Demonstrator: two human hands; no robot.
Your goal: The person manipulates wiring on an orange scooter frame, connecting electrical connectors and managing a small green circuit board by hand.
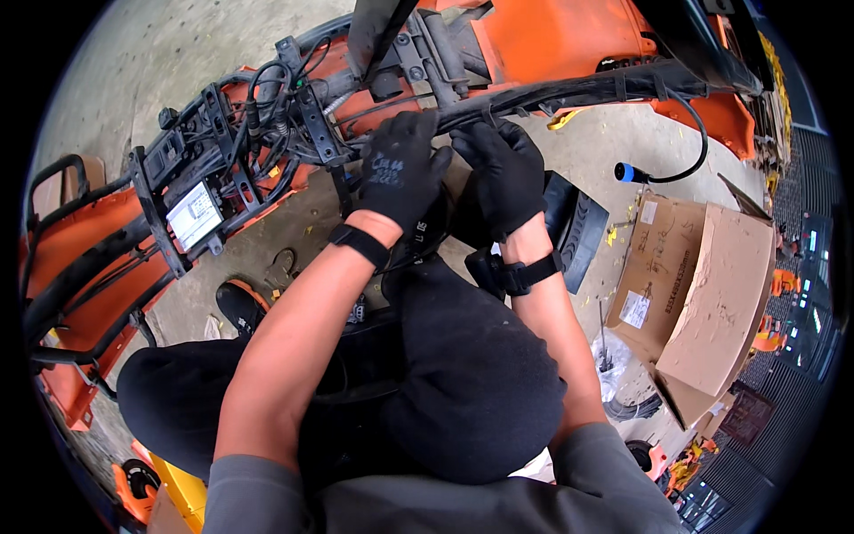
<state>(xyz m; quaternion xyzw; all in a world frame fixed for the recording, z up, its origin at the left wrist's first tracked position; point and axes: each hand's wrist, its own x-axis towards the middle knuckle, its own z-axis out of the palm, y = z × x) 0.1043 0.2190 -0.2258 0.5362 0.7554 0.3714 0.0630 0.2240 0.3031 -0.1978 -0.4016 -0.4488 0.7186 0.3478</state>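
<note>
My left hand [398, 169], in a black glove with faded markings, is at the black cable bundle [534, 96] along the orange vehicle frame [560, 36], its fingers curled and its fingertips hidden. My right hand [505, 169], also gloved, is just right of it, bent with thumb and forefinger drawn together beneath the bundle; what they grip is too small to make out. To the left is a cluster of black brackets, connectors and wires [267, 116]. A loose cable with a blue-tipped connector [630, 173] curves down on the right.
My bent legs [463, 374] are below my arms. An open cardboard box [712, 303] lies at the right, with a clear plastic bag [614, 356] beside it. A black molded part [574, 231] lies behind my right wrist. Orange panels and black tubes [84, 303] fill the left.
</note>
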